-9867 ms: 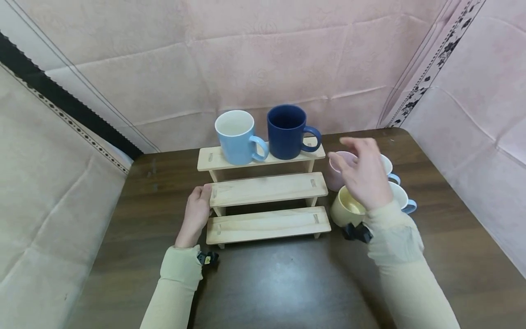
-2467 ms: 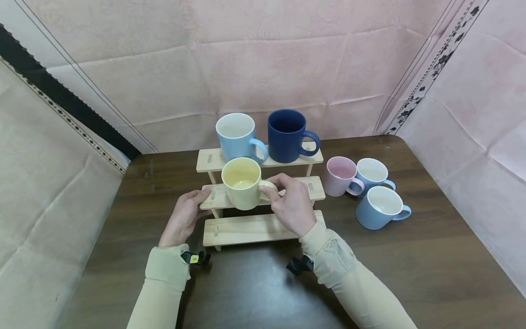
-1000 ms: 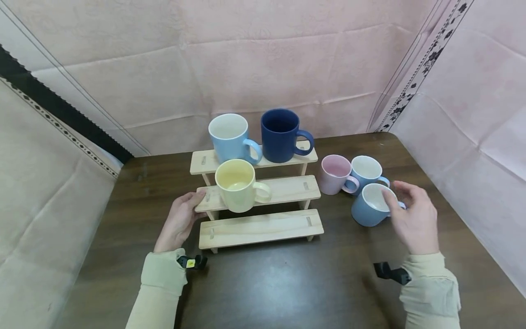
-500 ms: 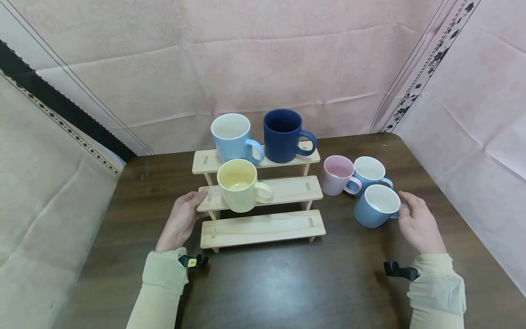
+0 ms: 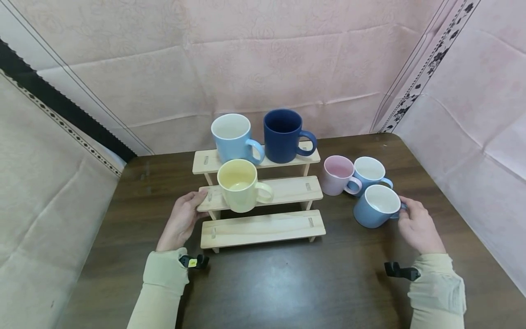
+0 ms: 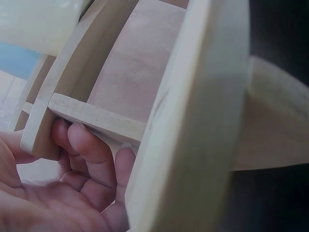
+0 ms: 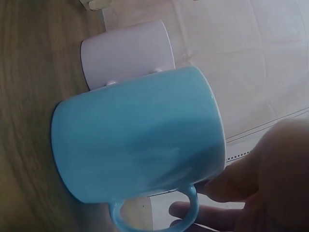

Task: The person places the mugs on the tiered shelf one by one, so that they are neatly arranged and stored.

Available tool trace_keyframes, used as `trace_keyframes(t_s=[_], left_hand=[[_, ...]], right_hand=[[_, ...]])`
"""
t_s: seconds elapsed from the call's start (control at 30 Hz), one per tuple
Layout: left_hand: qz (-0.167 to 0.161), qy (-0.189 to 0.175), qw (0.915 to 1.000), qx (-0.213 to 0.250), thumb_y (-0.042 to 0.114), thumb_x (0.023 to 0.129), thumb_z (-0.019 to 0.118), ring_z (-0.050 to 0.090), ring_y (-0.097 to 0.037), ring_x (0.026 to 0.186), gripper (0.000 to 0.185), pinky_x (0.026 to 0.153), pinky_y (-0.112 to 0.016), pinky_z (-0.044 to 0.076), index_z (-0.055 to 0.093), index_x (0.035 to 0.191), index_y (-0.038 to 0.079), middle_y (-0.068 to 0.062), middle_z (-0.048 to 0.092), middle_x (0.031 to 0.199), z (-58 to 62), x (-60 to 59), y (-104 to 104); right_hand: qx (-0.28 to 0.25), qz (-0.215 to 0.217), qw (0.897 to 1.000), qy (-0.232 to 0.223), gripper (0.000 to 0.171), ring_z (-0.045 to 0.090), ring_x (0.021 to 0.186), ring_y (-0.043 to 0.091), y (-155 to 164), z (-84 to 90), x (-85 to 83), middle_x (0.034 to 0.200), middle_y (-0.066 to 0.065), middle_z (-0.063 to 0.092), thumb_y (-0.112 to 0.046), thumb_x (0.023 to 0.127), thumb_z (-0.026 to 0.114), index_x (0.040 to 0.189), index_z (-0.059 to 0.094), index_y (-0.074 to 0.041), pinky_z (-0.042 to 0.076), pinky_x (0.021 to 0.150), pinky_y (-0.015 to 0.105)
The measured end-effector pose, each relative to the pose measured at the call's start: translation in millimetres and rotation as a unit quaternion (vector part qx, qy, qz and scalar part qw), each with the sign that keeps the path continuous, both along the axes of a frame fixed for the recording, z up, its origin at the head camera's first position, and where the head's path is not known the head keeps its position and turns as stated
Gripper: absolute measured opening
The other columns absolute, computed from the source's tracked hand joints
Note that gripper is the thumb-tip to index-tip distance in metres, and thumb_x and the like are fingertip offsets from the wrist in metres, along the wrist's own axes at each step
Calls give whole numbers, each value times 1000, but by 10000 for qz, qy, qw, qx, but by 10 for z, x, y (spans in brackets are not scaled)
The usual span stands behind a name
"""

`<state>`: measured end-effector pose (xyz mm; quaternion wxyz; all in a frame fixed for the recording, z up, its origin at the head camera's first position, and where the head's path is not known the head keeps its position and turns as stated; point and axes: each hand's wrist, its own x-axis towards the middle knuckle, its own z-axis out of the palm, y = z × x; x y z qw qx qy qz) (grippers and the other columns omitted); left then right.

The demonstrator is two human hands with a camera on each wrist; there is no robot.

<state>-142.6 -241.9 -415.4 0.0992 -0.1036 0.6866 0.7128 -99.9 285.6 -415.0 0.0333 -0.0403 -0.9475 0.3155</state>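
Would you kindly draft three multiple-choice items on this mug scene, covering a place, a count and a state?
1. Where does the yellow mug stand?
A. top step
B. middle step
C. the table

2. How many mugs stand on the table beside the wooden rack?
A. one
B. three
C. five

3. What is the right hand doing?
A. touching the handle of the nearest blue mug
B. lying flat on the bare table
C. lifting the pink mug

Answers: 1 B, it sits on the middle board; 2 B, one pink mug and two blue; 3 A, its fingers reach that handle.
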Motion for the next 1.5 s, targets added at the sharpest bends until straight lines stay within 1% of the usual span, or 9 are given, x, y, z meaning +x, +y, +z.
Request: trace_keyframes(t_s=[0.33,0.47,0.63,0.7,0.9,1.03,1.27,1.37,1.5], left_hand=[[23,-25,10000,-3,37,102,51,54,-16,89,44,85,-31,45,50,120,-3,-7,52,106,4,11,1],[11,-3,10000,3,37,102,50,55,-16,89,44,85,-31,45,50,120,-3,-7,52,105,7,9,-2],[-20,20,10000,4,37,102,50,55,-16,88,44,83,-30,46,49,119,-4,-7,52,105,-2,-1,-5],[-31,15,10000,-1,37,102,50,55,-16,88,44,83,-29,47,49,119,-3,-7,51,106,-5,-3,-8],[-63,-46,9999,-69,37,102,49,54,-17,90,41,85,-31,46,49,117,-1,-8,50,108,-8,-1,-18],[-71,-50,9999,-57,38,102,49,54,-17,90,41,86,-31,46,49,116,0,-8,49,108,-9,-2,-16],[-96,22,10000,-15,35,102,49,54,-16,90,40,84,-31,47,49,115,-3,-8,49,107,-11,-4,-10],[-84,11,10000,-43,36,103,49,54,-17,91,39,85,-31,47,50,115,-2,-9,48,108,-7,-1,-11],[-82,14,10000,-49,36,103,49,53,-18,92,40,85,-31,47,50,115,-1,-9,48,110,-4,3,-7]], right_hand=[[297,71,9995,69,37,36,114,60,29,-59,20,125,42,38,-3,99,38,128,41,21,30,91,71],[328,85,9994,7,37,36,113,58,46,-73,39,124,41,38,-4,100,40,129,41,19,31,90,70],[331,91,9994,99,35,41,108,54,78,-104,76,119,38,42,-6,101,46,127,45,17,33,88,68],[331,80,9993,168,33,44,105,53,85,-113,99,117,37,45,-6,100,48,124,47,16,35,87,66],[318,5,9993,179,29,55,91,46,81,-130,167,106,34,58,-13,101,53,118,51,10,42,76,58],[248,-73,9995,169,31,57,93,46,77,-137,195,109,34,59,-17,101,53,119,53,9,44,76,59],[216,-196,9995,136,38,60,93,41,90,-172,221,108,31,62,-25,101,55,121,57,8,47,72,54],[273,-227,9990,265,36,61,89,38,81,-180,242,103,27,66,-26,99,60,116,61,6,48,70,52],[446,-384,9972,455,30,62,80,34,39,-170,274,95,23,69,-23,94,66,108,66,4,46,64,43]])
